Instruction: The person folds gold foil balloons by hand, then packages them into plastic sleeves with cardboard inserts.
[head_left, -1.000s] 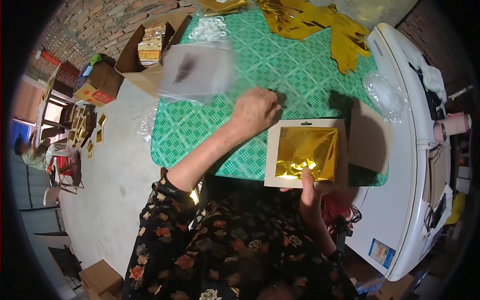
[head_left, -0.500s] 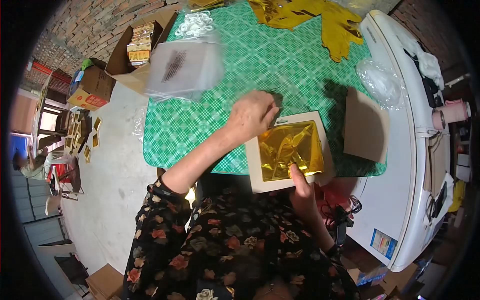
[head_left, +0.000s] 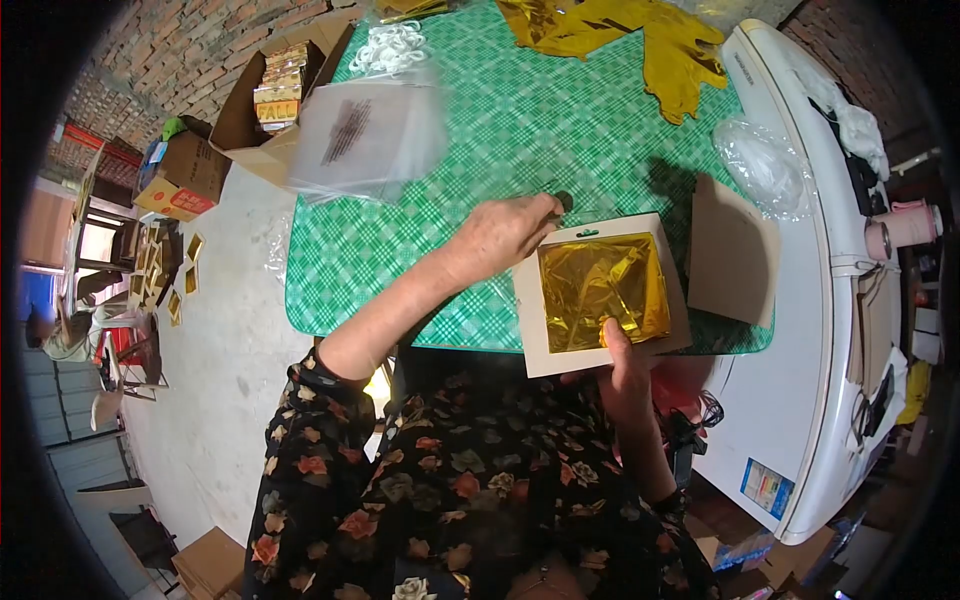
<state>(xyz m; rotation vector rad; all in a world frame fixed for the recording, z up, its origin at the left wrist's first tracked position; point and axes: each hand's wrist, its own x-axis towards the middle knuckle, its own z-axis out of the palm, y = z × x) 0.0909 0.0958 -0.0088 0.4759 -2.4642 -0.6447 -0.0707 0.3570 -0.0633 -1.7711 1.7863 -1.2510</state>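
Observation:
My right hand (head_left: 626, 372) grips the lower edge of a pale card (head_left: 540, 345) with a hang hole at its top, the thumb pressing on the folded gold foil (head_left: 600, 290) that lies on its face. The card is held tilted over the near edge of the table. At its upper left corner is my left hand (head_left: 505, 235), fingers pinched together; what is between the fingertips, if anything, is too small to make out. A blank card sheet (head_left: 735, 250) lies to the right.
On the green checked table (head_left: 470, 130) lie a stack of clear plastic bags (head_left: 390, 150), white loops (head_left: 392, 48), gold foil sheets (head_left: 680, 70) and a crumpled clear bag (head_left: 760, 165). An open carton (head_left: 245, 150) of packets is at left, a white fridge (head_left: 800, 300) at right. A person sits far left.
The card with the gold foil has moved right and slightly up in my right hand. My left hand has shifted slightly right, staying by the card's upper left corner.

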